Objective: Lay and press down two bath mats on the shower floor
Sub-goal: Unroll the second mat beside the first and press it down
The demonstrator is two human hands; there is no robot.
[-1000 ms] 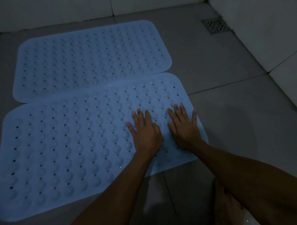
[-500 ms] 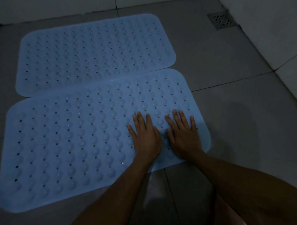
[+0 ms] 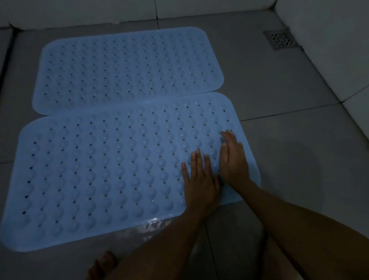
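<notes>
Two light blue bath mats with rows of bumps and holes lie flat on the grey tiled shower floor. The far mat (image 3: 126, 68) sits near the back wall. The near mat (image 3: 101, 172) lies just in front of it, its far edge slightly over the far mat's near edge. My left hand (image 3: 199, 181) presses flat on the near mat's right part, fingers straight. My right hand (image 3: 233, 159) lies flat beside it near the mat's right end, fingers together and pointing away from me.
A square metal drain (image 3: 280, 39) sits in the far right corner. Tiled walls rise at the back (image 3: 112, 8) and on the right (image 3: 332, 40). Bare toes (image 3: 102, 266) show at the bottom edge. A wet patch (image 3: 153, 224) glints at the near mat's front edge.
My right hand has slid forward along the mat's right end with its fingers drawn together. My left hand has stayed flat beside it. The camera has tilted up and back.
</notes>
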